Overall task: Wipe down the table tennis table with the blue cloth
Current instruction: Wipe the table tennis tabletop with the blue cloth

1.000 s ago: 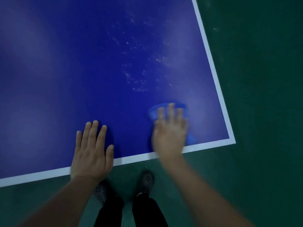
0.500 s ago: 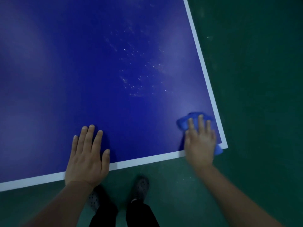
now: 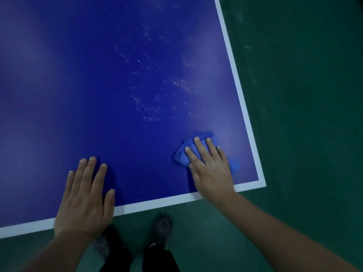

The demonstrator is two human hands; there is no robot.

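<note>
The blue table tennis table with its white border fills the upper left of the head view. Its near right corner lies at the lower right. My right hand presses the folded blue cloth flat on the tabletop near that corner, fingers straight. The cloth shows ahead of my fingertips and to the right of my palm. My left hand rests flat on the table near its front edge, fingers spread, holding nothing. A patch of small white droplets or specks lies on the surface beyond the cloth.
Green floor surrounds the table on the right and below. My two feet in dark perforated shoes stand just in front of the table's near edge.
My right hand slid the cloth right to the table's corner, then back left and slightly away from the edge. My left hand stayed planted.
</note>
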